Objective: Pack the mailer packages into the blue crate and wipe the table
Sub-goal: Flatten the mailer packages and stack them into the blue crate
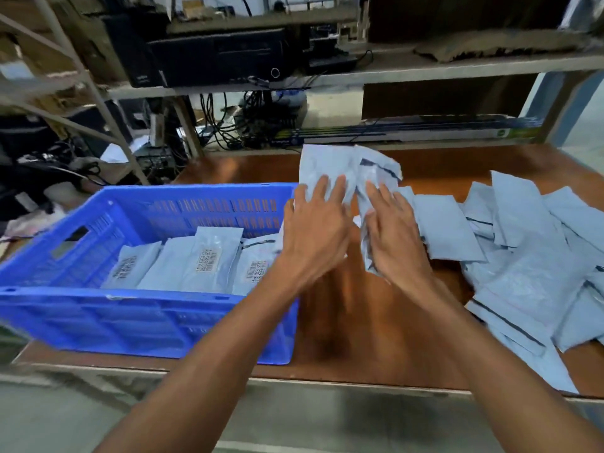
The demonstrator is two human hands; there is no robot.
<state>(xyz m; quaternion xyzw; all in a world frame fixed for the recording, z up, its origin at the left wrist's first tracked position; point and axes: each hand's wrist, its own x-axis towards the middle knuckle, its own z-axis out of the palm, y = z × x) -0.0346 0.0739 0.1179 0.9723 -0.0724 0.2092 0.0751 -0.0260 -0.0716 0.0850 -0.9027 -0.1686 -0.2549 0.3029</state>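
Fingers (322, 191) of left hand (313, 227) and right hand (392, 233) splayed, holding 2 pale-blue plastic mailer packages (323, 161) raised beside the blue plastic crate (147, 322) — loose hold on slick film, 1 may drop short.

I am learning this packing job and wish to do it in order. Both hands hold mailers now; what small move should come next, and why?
Probably swing both hands left and lower the held mailers into the blue crate. The left hand and right hand hold them raised just beside its right wall, packed mailers lie inside, and a pile waits on the table.
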